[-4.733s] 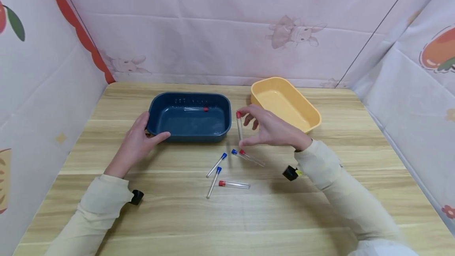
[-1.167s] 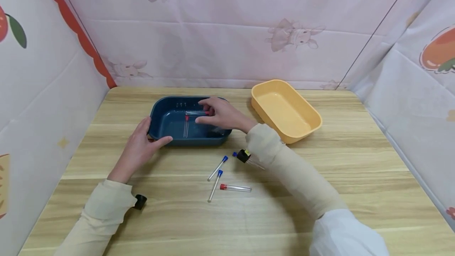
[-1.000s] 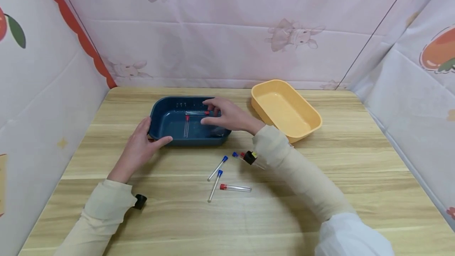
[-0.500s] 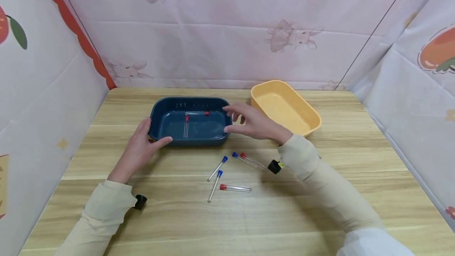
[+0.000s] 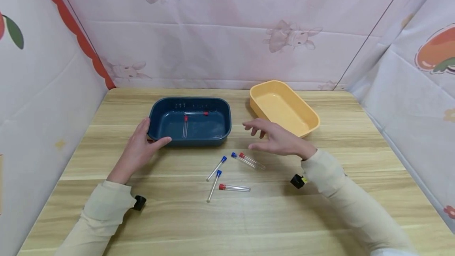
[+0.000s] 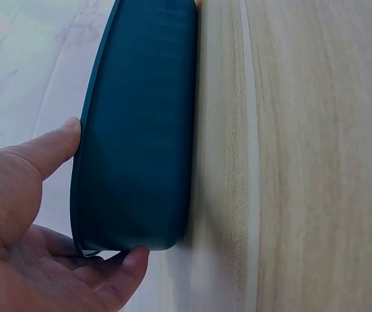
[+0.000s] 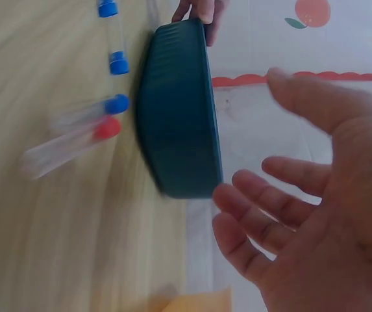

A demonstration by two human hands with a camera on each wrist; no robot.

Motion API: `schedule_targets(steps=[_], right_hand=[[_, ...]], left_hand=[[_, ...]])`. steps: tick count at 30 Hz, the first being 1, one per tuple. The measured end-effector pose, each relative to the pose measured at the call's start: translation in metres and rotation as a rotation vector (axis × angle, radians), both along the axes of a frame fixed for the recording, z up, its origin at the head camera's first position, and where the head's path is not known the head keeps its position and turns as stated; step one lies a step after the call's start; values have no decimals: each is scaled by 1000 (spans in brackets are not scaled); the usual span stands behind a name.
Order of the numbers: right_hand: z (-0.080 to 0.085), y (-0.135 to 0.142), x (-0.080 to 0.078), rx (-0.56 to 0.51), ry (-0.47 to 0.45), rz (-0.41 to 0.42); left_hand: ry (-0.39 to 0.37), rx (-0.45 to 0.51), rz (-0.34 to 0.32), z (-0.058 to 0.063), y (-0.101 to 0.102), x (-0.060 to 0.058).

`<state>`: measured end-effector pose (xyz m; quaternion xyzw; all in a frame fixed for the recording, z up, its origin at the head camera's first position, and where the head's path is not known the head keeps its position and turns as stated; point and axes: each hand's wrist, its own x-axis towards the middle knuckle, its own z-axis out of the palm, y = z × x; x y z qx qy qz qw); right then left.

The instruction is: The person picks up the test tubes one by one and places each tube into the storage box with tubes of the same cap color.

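The dark blue tray (image 5: pixel 210 128), where two red-capped tubes (image 5: pixel 185 128) are contained, is gripped by the left hand (image 5: pixel 142 145), while a pickup is seemingly being prepared, for which the empty, loosely spread right hand (image 5: pixel 279 138) should be lowered to the nearest loose red-capped tube (image 5: pixel 253 161).

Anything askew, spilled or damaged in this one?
Nothing looks spilled or damaged. The yellow rectangular plastic tub sits askew, turned diagonally, whereas the dark blue rectangular plastic tub sits roughly square with the wood-grain table.
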<state>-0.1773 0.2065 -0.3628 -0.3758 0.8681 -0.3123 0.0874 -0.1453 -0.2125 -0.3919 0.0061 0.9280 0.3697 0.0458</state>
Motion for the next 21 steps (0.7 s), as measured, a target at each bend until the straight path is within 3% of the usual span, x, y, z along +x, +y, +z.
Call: schedule_targets(steps=[21], right_hand=[[-27,31,20,-26,-69,40]], left_hand=[[20,6,-11,-2,-2,-1]])
